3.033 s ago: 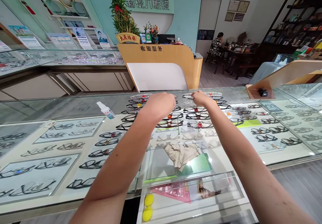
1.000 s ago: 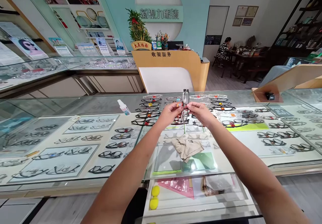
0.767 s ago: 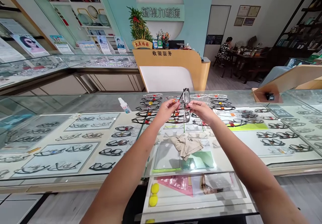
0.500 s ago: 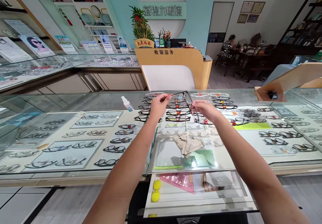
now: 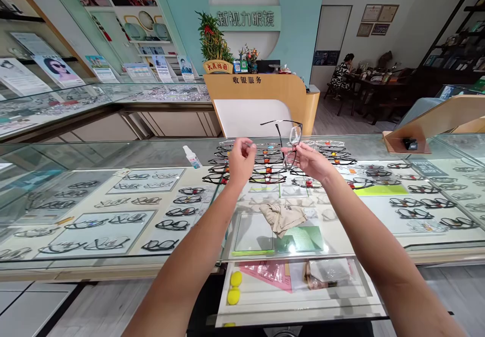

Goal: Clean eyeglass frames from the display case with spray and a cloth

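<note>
My right hand pinches a pair of dark-framed eyeglasses by the rim. The glasses are raised above the counter, tilted, with both temples stretched out to the left. To their left, my left hand is in the air, apart from the glasses, its fingers loosely bent and nothing seen in them. Under my hands, rows of black eyeglasses lie on the display counter. Nearer to me, a crumpled beige cloth rests on the glass top.
A white spray bottle stands left of my hands. Below the counter edge, an open drawer holds yellow round items and packets. A wooden stand is at the right. Behind is a cash desk; a person sits far back.
My left hand has let go of the temple. My right hand has turned the glasses, so the temples now point left and they sit higher.
</note>
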Action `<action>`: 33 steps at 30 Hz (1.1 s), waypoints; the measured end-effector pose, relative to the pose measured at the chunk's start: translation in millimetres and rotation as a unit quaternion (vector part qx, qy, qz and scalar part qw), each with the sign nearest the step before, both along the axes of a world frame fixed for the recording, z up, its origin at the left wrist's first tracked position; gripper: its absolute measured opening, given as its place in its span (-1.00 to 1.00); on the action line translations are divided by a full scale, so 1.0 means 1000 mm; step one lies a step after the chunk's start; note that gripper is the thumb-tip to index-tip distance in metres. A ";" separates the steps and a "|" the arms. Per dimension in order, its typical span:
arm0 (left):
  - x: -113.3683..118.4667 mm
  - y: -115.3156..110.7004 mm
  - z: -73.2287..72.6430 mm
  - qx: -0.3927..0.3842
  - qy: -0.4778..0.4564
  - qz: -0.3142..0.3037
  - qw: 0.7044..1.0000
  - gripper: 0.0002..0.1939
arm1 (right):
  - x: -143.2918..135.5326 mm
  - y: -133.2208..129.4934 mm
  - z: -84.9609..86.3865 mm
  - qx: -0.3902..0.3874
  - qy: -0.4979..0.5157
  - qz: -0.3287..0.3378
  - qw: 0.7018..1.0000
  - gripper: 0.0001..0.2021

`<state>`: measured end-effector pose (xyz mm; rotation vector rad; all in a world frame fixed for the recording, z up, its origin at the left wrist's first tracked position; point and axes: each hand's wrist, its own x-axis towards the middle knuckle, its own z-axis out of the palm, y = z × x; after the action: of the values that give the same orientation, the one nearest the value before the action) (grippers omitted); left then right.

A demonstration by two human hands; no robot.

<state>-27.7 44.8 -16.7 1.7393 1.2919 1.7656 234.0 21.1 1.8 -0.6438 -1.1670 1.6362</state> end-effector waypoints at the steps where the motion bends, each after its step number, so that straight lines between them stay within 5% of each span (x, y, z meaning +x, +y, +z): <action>1: 0.004 -0.006 0.001 0.013 0.050 -0.023 0.998 -0.88 | 0.000 0.001 -0.001 0.000 0.004 -0.001 1.000 -0.64; 6: 0.020 -0.026 0.001 0.061 0.283 -0.159 0.944 -0.66 | -0.004 -0.003 0.002 0.003 0.018 0.011 1.000 -0.64; 11: 0.020 -0.025 -0.002 0.063 0.332 -0.162 0.927 -0.67 | -0.011 -0.009 0.008 0.019 0.021 0.000 1.000 -0.64; 21: 0.016 -0.021 -0.003 0.029 0.251 -0.115 0.961 -0.63 | -0.015 -0.009 0.007 0.024 0.040 -0.076 0.996 -0.62; 26: 0.018 -0.025 0.000 0.020 0.224 -0.156 0.962 -0.65 | -0.014 -0.008 0.009 0.011 0.059 -0.095 0.994 -0.59; 30: 0.012 -0.022 0.004 -0.005 0.137 -0.170 0.976 -0.45 | -0.010 -0.008 0.013 0.022 0.064 -0.127 0.990 -0.62; 33: -0.007 -0.002 0.006 -0.008 -0.015 -0.100 0.995 -0.19 | -0.006 -0.007 0.015 0.030 0.063 -0.140 0.988 -0.64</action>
<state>-34.8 42.9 -10.2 1.7589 1.0761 1.6573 228.0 14.4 16.3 -0.6259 -0.9817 1.3790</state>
